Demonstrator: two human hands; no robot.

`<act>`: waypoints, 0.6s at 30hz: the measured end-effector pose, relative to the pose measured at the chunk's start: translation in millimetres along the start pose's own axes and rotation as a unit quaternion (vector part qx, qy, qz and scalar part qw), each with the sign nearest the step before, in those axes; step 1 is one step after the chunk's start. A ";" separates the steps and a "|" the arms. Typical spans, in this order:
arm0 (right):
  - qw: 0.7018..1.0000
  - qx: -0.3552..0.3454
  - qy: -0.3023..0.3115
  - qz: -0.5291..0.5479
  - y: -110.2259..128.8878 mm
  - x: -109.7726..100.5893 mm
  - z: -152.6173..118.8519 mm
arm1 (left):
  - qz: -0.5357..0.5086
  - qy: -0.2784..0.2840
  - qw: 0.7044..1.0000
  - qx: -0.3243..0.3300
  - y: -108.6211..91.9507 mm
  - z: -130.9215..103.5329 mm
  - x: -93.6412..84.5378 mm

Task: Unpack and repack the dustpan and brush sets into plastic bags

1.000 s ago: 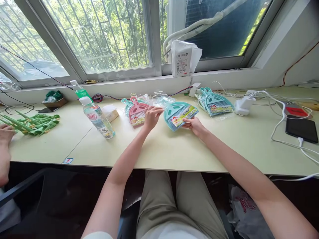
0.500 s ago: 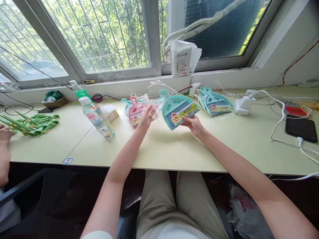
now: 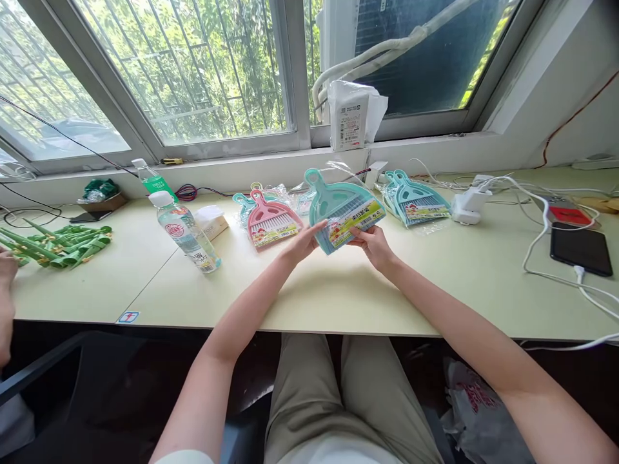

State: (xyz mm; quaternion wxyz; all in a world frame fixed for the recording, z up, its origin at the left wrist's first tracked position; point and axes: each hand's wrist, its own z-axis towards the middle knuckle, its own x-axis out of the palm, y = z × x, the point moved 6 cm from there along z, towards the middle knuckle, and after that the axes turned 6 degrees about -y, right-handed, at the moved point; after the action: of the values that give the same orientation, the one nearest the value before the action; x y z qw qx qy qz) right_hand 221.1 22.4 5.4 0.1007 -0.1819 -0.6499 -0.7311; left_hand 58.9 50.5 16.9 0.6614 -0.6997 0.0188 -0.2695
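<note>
A teal dustpan and brush set (image 3: 341,209) with a yellow label is raised over the desk, tilted, its ring handle at the upper left. My left hand (image 3: 307,242) grips its lower left side, fingers partly hidden behind it. On the right, my right hand (image 3: 371,245) pinches the lower right edge by the label. A pink dustpan set (image 3: 271,222) in clear plastic lies just left of the held one, over another teal piece. Further right, teal dustpan sets (image 3: 418,198) in plastic rest on the desk.
Two bottles, one a clear bottle (image 3: 187,233), stand beside a tissue pack (image 3: 211,222). Cut green stalks (image 3: 62,243) lie far left near another person's hand (image 3: 6,267). A white adapter (image 3: 468,205), cables and a phone (image 3: 581,249) occupy the right.
My left hand has moved right and down from above the pink set and taken hold of the teal set's left side. My right hand keeps its hold.
</note>
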 end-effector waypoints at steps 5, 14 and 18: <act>0.997 0.010 -0.073 0.030 -3.0 -9.6 1.7 | -0.011 0.042 0.996 -0.080 20.9 -15.2 25.2; 0.996 0.036 -0.058 0.059 -3.8 -5.2 4.2 | -0.066 -0.003 0.998 -0.015 18.5 -14.7 31.0; 0.997 0.059 -0.040 0.042 -6.7 2.0 2.8 | -0.126 -0.080 0.987 0.065 9.3 -12.2 21.5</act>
State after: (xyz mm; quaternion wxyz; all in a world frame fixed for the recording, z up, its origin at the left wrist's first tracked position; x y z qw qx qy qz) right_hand 217.1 26.3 0.4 0.1151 -0.2319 -0.6871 -0.6789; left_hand 75.5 30.0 15.5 0.6652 -0.6714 -0.1400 -0.2951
